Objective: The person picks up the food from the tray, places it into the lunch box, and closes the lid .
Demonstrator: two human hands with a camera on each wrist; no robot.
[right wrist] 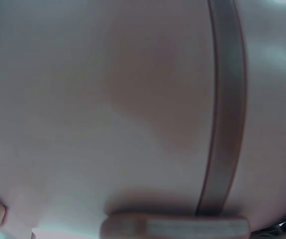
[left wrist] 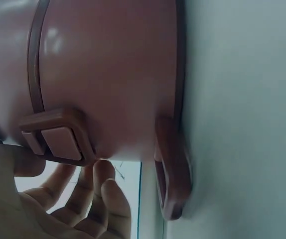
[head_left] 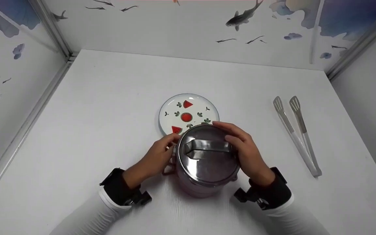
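A round, tiered lunch box (head_left: 201, 187) with a pinkish-brown body stands upright at the table's front middle. Its shiny steel lid (head_left: 207, 169) carries a flat strap handle (head_left: 211, 146). My left hand (head_left: 157, 156) holds the left side, thumb by the side latch (left wrist: 61, 142) and fingers curved behind it. A brown loop handle (left wrist: 173, 181) juts out near the base. On the opposite side my right hand (head_left: 248, 153) grips around the upper wall, fingertips at the lid's rim. In the right wrist view the wall and its brown band (right wrist: 227, 99) fill the picture, hiding most of that hand.
Just behind the lunch box, and partly covered by it, lies a white plate (head_left: 168, 111) with watermelon pictures. Metal tongs (head_left: 300, 150) with slotted ends lie spread on the right of the white table (head_left: 93, 107). Printed panels (head_left: 175, 36) enclose the back and sides.
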